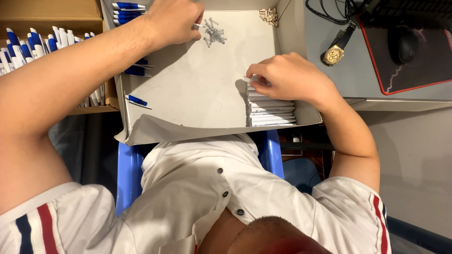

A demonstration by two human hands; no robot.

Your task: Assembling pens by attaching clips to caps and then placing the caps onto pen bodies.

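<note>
The left hand [175, 19] is pinching a small spring from the pile of springs [214, 33] at twelve o'clock in the white tray [188, 94]. The right hand [291, 75] is closing its fingertips on a white tube atop the row of white tubes [270, 110] at four o'clock; blue-and-white pens [33, 44] are lying at nine o'clock.

Small grey springs [214, 33], loosely heaped; white barrels [270, 110], apparently stacked.

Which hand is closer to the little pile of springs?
The left. The left hand sits right beside the small pile of springs, fingertips pinching one at its edge. The right hand is farther away, on the stack of white pen barrels.
</note>
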